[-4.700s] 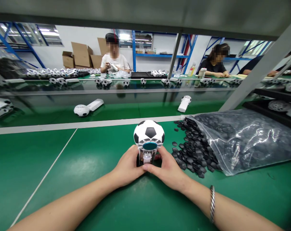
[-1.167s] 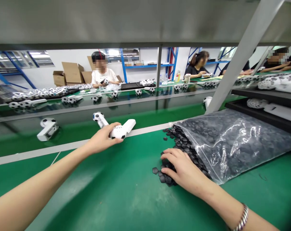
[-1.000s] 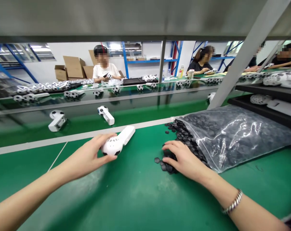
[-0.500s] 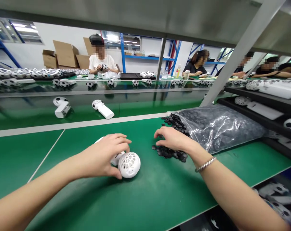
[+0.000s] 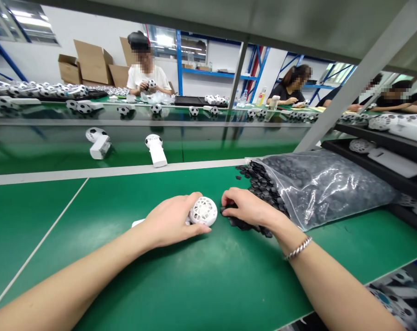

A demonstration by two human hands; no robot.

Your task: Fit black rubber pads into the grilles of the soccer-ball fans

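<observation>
My left hand (image 5: 174,219) is closed around a white handheld fan (image 5: 203,211), whose round head has a web-like grille with open cells. Part of its white handle shows behind the wrist; the rest is covered by the hand. My right hand (image 5: 245,207) is at the near edge of a pile of small flat black pieces (image 5: 263,181), thumb and forefinger pinched on one black piece at the fingertips. These pieces spill from the mouth of a clear plastic bag (image 5: 333,184) full of them. Both hands are low over the green work surface (image 5: 194,285).
Two fans, one with a black-and-white football head (image 5: 156,149) and another white fan (image 5: 100,143), lie on the belt beyond the pale strip. Black trays (image 5: 384,158) holding fans are stacked at the right. A slanted metal post (image 5: 353,78) rises there. Co-workers sit across the line.
My left hand has moved the fan right and slightly away from me, nearer the black pieces. My right hand's fingers have closed at the pile. The fans on the belt have shifted right in view.
</observation>
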